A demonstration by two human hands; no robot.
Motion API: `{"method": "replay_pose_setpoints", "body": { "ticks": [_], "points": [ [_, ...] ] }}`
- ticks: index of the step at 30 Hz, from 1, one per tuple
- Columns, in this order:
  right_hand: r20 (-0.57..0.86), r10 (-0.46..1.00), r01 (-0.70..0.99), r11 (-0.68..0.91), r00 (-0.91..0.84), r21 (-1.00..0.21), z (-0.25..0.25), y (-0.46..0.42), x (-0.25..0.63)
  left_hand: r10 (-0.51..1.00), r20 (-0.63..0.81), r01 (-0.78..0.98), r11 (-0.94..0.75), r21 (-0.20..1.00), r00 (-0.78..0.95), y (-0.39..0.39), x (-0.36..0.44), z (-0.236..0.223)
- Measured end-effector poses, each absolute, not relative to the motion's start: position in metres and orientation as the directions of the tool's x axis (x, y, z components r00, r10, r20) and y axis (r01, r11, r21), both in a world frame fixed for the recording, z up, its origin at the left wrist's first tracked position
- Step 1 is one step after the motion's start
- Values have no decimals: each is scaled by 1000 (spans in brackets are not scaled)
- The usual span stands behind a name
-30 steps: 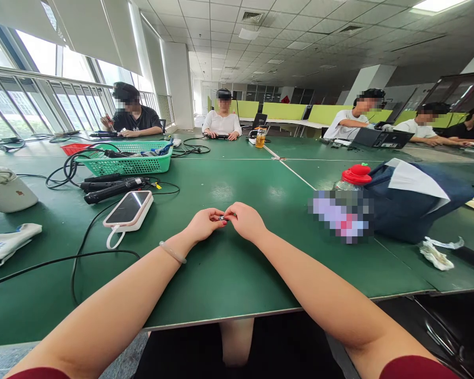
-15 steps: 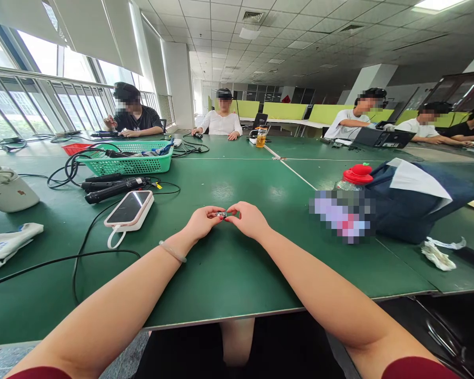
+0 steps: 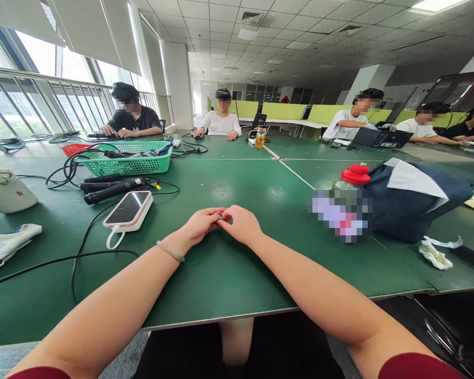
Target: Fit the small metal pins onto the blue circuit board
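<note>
My left hand (image 3: 197,225) and my right hand (image 3: 240,223) meet fingertip to fingertip over the green table (image 3: 229,263), just in front of me. Both pinch a tiny metal object (image 3: 220,216) between thumb and fingers; it is too small to name. My left wrist carries a pale bracelet (image 3: 170,251). A pink-edged phone-like device (image 3: 128,209) with a white loop lies to the left of my left hand.
A green basket (image 3: 127,157), black handheld devices (image 3: 112,188) and cables (image 3: 82,247) lie at the left. A white appliance (image 3: 6,190) and cloth (image 3: 6,243) sit far left. A red-capped bottle (image 3: 349,184), dark bag (image 3: 414,197) and crumpled paper (image 3: 434,252) lie right. Several people sit across.
My two hands have drawn closer together, so the tiny object is more covered by my fingers than half a second ago. People across the table shifted their hands slightly.
</note>
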State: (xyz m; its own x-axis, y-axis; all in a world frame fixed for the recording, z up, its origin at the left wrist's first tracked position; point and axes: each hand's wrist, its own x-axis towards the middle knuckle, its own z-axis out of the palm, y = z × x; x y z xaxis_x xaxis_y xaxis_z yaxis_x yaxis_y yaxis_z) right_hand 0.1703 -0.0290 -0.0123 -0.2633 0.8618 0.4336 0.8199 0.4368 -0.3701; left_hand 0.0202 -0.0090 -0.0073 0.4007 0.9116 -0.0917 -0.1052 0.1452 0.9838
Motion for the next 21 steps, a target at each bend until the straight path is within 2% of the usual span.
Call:
{"method": "replay_pose_setpoints", "body": {
  "ticks": [2, 5, 10, 13, 15, 21],
  "points": [
    [418, 865, 838, 432, -279, -333, -15, -30, 167, 908, -128, -82, 174, 981, 399, -9, 20, -8],
    [403, 861, 847, 444, -312, -293, -18, -30, 164, 932, -138, 67, 123, 990, 334, -6, 17, -9],
    [420, 862, 835, 438, -285, -332, -17, -27, 171, 997, -19, 332, -5, 943, 70, 16, -12, 0],
    [416, 876, 830, 411, -245, -376, -16, -24, 178, 987, 90, 562, 0, 827, -132, 30, -44, 7],
    [419, 882, 825, 395, -217, -404, -16, -22, 183, 967, 152, 688, 33, 725, -206, 34, -62, 9],
    [405, 899, 815, 355, -165, -458, -19, -16, 189, 955, 203, 876, 101, 471, -218, 36, -73, 4]
  ]
}}
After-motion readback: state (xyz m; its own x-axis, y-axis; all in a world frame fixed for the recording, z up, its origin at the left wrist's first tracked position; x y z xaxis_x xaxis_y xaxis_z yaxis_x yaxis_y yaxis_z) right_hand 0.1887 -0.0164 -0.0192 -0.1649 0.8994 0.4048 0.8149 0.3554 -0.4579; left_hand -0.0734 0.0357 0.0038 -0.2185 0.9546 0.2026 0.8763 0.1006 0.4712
